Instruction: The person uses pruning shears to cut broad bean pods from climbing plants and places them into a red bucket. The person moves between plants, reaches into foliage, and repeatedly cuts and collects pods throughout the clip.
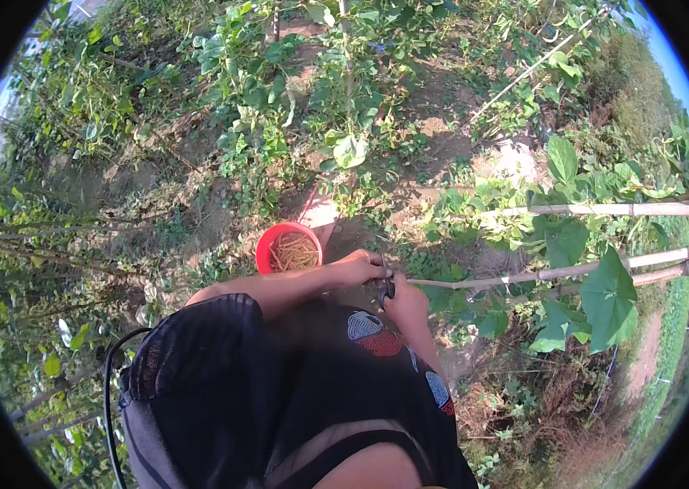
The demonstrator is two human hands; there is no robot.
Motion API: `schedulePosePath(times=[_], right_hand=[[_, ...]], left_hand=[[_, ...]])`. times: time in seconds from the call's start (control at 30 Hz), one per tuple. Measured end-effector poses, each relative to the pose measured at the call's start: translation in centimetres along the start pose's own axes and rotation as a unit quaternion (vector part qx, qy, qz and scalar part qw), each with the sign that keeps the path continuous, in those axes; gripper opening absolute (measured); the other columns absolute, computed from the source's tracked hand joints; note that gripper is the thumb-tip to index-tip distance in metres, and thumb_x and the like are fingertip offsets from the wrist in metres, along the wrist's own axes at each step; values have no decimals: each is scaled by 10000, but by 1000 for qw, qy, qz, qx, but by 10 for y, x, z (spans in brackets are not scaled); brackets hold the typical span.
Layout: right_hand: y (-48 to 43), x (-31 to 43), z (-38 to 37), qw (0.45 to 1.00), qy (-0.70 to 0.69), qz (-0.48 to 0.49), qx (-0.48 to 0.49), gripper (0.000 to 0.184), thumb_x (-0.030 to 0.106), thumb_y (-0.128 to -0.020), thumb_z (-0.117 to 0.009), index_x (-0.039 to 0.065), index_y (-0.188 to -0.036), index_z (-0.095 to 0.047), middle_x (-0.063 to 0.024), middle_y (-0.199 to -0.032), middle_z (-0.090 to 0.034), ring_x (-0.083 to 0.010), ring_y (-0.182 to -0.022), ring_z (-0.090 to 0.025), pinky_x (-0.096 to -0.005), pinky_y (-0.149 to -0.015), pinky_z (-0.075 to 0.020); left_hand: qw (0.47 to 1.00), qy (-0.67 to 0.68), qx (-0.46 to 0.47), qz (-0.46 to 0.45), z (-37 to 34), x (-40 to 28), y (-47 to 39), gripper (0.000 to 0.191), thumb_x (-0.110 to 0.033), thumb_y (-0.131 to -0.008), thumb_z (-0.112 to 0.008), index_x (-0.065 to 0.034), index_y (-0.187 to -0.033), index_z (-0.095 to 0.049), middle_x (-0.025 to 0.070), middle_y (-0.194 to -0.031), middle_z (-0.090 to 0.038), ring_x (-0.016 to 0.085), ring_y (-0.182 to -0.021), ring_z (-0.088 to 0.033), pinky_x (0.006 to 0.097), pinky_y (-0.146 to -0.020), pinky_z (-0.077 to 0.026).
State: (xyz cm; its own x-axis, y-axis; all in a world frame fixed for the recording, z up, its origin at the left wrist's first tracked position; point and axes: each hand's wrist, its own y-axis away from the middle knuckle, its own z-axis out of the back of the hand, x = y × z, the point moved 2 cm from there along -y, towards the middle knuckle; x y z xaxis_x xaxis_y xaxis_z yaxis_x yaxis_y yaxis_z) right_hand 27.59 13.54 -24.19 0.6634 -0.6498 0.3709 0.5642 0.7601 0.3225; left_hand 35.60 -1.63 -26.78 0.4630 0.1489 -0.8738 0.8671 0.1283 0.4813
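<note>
My left hand (359, 268) reaches across in front of my body, fingers bent and pinched together. Whatever is between its fingertips is too small to make out. Close against it, my right hand (408, 301) grips a dark tool with a looped handle, apparently scissors (387, 290). The two hands meet in front of my waist. Just left of my left hand, behind the forearm, stands a red bucket (264, 249). Dry, tan bean pods (294, 252) lie inside it, and my forearm covers part of its near rim.
Pale poles (601, 209) run in from the right, and the thin tip of another pole (448, 285) comes close to my right hand. Broad green leaves (610, 302) hang around them. Climbing bean plants (246, 79) on upright stakes grow ahead. More vines and sticks (63, 235) stand left.
</note>
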Motion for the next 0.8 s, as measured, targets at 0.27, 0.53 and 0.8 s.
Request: schedulePosePath(times=[0.27,0.53,0.8], right_hand=[[-23,8,-21,982,-178,44,39,464,262,-768,-775,56,-1160,-635,-166,-809,-687,-314,-719,-679,-413,-665,-530],[-17,-49,-5,904,-427,-37,2,338,150,-830,-791,-17,-1090,-655,-67,-754,-676,-81,-682,-586,-300,-595,-473],[35,-114,-12,954,-294,-63,-25,265,122,-821,-766,24,-1050,-679,-82,-738,-680,-102,-655,-608,-296,-604,-490]], left_hand=[[998,62,-11,-14,48,20,15,327,-340,-933,-704,-15,-961,-698,13,-793,-654,97,-713,-591,270,-659,-486],[805,-22,-586,-93,350,-49,-96,533,-186,-848,-647,3,-1337,-554,221,-1282,-629,323,-1197,-605,375,-1031,-463],[797,16,-590,-127,431,-51,-158,404,-181,-840,-711,-35,-1206,-623,122,-1102,-700,220,-1008,-649,338,-888,-490]])
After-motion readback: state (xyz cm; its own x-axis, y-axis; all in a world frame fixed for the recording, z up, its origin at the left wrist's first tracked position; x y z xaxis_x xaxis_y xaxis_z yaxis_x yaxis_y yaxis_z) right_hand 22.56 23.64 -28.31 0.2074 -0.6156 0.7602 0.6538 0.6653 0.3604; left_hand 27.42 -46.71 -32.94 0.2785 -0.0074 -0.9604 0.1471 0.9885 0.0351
